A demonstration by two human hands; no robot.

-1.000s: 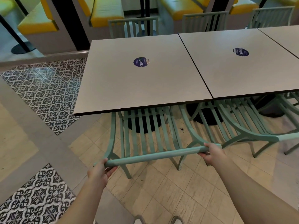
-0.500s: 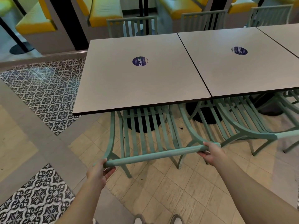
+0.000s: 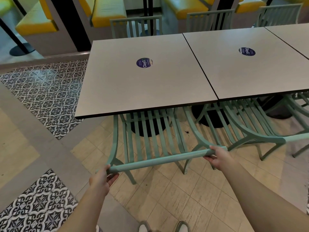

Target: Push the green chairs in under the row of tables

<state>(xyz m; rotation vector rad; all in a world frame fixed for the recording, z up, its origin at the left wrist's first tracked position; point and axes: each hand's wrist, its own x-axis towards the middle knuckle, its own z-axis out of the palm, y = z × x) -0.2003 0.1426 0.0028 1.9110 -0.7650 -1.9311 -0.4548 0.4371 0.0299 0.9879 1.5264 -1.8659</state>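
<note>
Green chair [image 3: 150, 138] sits at frame centre, seat under the near-left table [image 3: 143, 84]. Left hand [image 3: 100, 180] and right hand [image 3: 219, 156] both grasp its top rail [image 3: 160, 160]. Next chair [image 3: 250, 124], right, looks partly tucked.

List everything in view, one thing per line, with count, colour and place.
tables: three, grey tops, in a row; the third cut off at right
round stickers: two, purple, one at the centre of each full table
green chairs: two on the near side, three backs showing beyond the tables
booth seats: several, yellow, far side
table bases: three showing, black, under the tables
floor: beige tiles, with black-and-white patterned patches at left
shoes: two, pale, bottom edge
left hand: on the near chair's top rail, left end
right hand: same rail, right end
</note>
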